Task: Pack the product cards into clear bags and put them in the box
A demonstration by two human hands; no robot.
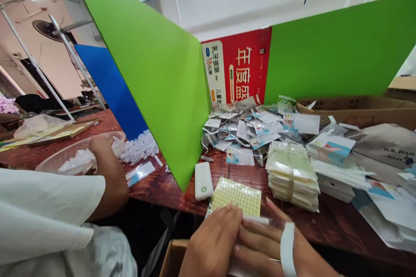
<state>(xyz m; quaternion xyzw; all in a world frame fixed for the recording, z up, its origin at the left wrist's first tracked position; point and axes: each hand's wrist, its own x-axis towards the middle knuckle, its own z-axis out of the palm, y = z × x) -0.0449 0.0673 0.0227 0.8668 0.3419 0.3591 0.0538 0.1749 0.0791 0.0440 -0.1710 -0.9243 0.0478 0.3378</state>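
Note:
My left hand (211, 240) is at the table's front edge, its fingers close together and bent over the fingertips of my right hand (260, 242). A small clear plastic bag (238, 266) is between the two hands, mostly hidden by them. A white strip (287, 249) stands up across my right fingers. Just beyond the hands lies a yellow sheet of small round stickers (237, 194), with a thin white edge (256, 219) showing at its near side. Left of the sheet rests a white power bank (203, 181).
Bundled pale packets (292, 175) and stacked cards (338, 173) stand on the right, before a grey cloth bag (383, 147). Packed cards (240, 130) heap at the back. A green divider (156, 73) separates a co-worker's arm (110, 173), reaching into a plastic basin (48, 166).

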